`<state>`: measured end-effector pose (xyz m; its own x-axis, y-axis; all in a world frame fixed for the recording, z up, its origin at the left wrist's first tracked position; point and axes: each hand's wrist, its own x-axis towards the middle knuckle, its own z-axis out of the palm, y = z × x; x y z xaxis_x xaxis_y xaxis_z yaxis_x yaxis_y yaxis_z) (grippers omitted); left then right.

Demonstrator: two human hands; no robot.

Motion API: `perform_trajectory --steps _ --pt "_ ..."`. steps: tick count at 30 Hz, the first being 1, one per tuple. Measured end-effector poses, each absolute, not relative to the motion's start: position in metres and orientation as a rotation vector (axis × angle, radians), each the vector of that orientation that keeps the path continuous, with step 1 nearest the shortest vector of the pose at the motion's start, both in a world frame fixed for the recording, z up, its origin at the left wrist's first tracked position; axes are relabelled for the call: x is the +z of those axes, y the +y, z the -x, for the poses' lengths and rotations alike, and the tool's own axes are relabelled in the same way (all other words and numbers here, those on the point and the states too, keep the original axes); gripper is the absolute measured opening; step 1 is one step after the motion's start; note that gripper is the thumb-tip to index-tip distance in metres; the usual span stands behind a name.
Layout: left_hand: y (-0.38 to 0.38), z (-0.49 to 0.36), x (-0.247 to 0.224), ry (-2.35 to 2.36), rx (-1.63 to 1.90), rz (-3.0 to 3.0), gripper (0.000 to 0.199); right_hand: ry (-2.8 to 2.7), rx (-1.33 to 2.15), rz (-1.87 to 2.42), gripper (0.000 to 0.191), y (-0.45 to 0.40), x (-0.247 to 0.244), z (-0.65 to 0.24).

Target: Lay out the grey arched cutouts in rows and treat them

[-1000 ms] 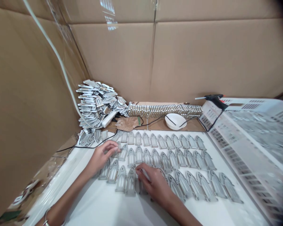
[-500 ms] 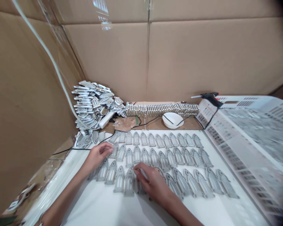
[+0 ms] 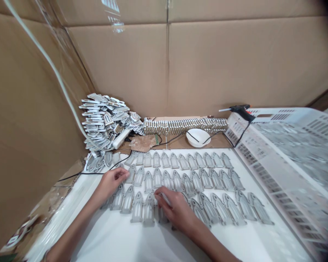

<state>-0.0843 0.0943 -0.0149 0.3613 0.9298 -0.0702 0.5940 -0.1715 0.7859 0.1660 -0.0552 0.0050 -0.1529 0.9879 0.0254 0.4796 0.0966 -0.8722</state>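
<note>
Small grey arched window-shaped pieces lie in three rows on a white work surface. My left hand is at the left end of the middle row, fingertips pinched together beside an arched piece. Over the front row is my right hand, its thumb and forefinger closed together just above the pieces. It covers part of that row, including most of one piece. Whether anything small sits in either pinch is hidden.
A heap of window-shaped pieces fills the back left corner, with a line of stacked pieces beside it. A white bowl stands behind the rows. The glue gun rests on a white plastic crate. Black cables cross the left side.
The view has shifted slightly, so the scene sits a little further left and higher. Both hands keep nearly the same places and finger poses.
</note>
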Motion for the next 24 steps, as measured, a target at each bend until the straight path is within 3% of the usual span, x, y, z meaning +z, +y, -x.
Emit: perform_trajectory --steps 24 --pt "0.0925 0.0826 -0.0118 1.396 0.485 -2.09 0.035 -1.712 0.992 1.46 0.026 -0.055 0.0069 -0.1689"
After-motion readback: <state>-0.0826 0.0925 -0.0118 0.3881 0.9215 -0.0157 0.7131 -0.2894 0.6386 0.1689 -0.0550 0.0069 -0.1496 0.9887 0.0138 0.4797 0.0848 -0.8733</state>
